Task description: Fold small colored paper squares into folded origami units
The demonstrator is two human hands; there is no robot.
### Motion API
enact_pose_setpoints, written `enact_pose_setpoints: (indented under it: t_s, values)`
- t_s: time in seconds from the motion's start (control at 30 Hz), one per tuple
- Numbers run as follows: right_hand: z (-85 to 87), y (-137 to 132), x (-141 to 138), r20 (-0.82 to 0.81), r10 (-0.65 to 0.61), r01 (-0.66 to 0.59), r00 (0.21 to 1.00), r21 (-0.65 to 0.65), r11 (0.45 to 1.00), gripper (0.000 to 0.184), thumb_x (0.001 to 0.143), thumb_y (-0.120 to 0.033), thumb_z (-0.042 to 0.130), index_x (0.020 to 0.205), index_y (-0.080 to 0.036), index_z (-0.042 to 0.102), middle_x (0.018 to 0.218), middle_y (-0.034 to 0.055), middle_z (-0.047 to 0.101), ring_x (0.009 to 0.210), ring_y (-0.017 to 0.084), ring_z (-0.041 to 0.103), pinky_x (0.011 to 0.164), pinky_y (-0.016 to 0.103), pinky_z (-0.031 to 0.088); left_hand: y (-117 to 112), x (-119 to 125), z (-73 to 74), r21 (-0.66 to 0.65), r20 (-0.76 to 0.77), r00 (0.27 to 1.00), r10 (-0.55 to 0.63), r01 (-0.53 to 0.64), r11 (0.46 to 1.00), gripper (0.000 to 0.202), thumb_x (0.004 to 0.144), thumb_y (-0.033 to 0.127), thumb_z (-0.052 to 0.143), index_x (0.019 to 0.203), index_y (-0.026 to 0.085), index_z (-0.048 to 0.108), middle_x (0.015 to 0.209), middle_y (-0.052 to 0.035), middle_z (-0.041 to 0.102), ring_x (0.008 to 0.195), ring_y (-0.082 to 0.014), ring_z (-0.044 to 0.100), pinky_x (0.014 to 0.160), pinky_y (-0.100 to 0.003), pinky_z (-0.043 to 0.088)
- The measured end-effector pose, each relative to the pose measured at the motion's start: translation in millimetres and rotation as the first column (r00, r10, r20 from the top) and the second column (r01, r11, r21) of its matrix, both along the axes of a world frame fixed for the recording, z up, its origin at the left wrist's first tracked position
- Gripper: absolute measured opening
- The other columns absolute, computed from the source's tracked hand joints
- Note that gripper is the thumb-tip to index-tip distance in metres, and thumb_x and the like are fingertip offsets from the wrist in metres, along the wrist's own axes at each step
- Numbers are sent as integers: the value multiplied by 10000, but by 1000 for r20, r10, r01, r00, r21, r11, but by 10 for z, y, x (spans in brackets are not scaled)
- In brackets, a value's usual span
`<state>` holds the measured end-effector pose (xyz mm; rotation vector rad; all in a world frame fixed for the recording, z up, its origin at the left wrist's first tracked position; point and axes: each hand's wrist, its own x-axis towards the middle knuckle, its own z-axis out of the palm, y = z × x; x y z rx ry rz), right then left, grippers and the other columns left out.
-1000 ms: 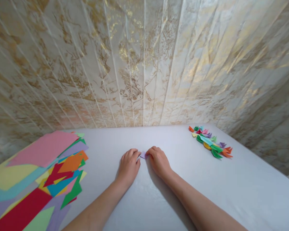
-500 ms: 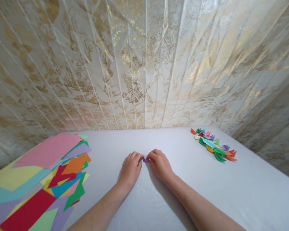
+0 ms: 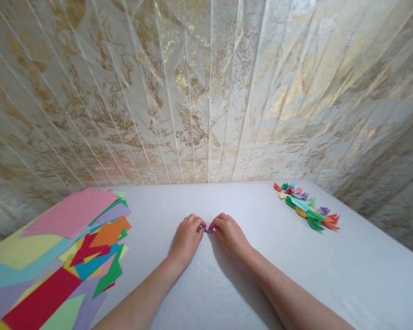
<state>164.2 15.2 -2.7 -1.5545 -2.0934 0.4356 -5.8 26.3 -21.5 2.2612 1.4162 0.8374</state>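
A small purple paper piece (image 3: 208, 227) lies on the white table (image 3: 254, 275) between my two hands. My left hand (image 3: 187, 238) has its fingers curled and pinches the paper's left side. My right hand (image 3: 229, 233) is curled too and pinches the right side. Most of the paper is hidden by my fingertips. Both forearms rest on the table, running toward the bottom edge of the view.
A spread of coloured paper sheets and cut scraps (image 3: 55, 256) covers the table's left side. A heap of small folded paper pieces (image 3: 306, 206) lies at the far right. A gold-patterned wall (image 3: 206, 91) rises behind the table.
The two hands have drawn closer together over the purple paper, which now shows less than a second ago. The view has shifted slightly.
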Motion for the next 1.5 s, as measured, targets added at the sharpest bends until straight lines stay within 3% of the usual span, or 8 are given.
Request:
enact_pose_setpoints:
  t_s: [0.33, 0.7, 1.1, 1.3, 1.5]
  values:
    - [128, -64, 63, 126, 115, -104, 985, -90, 991, 419, 844, -1, 434, 1003, -234, 744, 1081, 69, 702, 1013, 196, 642, 892, 292, 443, 76, 1, -40, -12, 46, 999, 14, -13, 1000, 107, 867, 182, 583, 837, 214, 680, 968, -28, 614, 953, -190, 576, 876, -335, 462]
    - [123, -3, 145, 157, 196, -180, 968, -107, 978, 433, 838, -4, 430, 1017, -245, 742, 1154, 41, 695, 1046, 198, 635, 918, 308, 447, 76, 71, 19, -35, -51, 996, 75, -77, 996, 69, 866, 193, 589, 845, 226, 645, 991, -10, 626, 971, -190, 573, 875, -342, 432]
    - [156, -12, 104, 180, 220, -206, 959, -90, 974, 374, 881, -36, 429, 1010, -204, 737, 1093, 66, 719, 1035, 199, 634, 910, 292, 452, 55, 122, 15, 3, -128, 988, 89, -89, 996, 28, 878, 184, 579, 865, 208, 585, 974, -19, 606, 976, -199, 548, 855, -331, 412]
    - [252, -32, 83, 212, 217, -192, 953, -132, 972, 359, 901, -64, 408, 1009, -187, 727, 1066, 78, 718, 1012, 201, 641, 886, 289, 449, 54, 138, 5, 5, -152, 984, 98, -98, 995, 31, 886, 181, 568, 867, 205, 575, 973, -21, 601, 975, -198, 541, 859, -330, 411]
    - [259, -36, 94, 216, 199, -177, 956, -115, 977, 374, 920, -100, 375, 1105, -196, 685, 1028, 77, 721, 977, 196, 651, 842, 280, 452, 43, 157, 26, -4, -166, 980, 112, -114, 993, 44, 897, 180, 551, 877, 214, 571, 986, -20, 599, 980, -191, 542, 864, -322, 410]
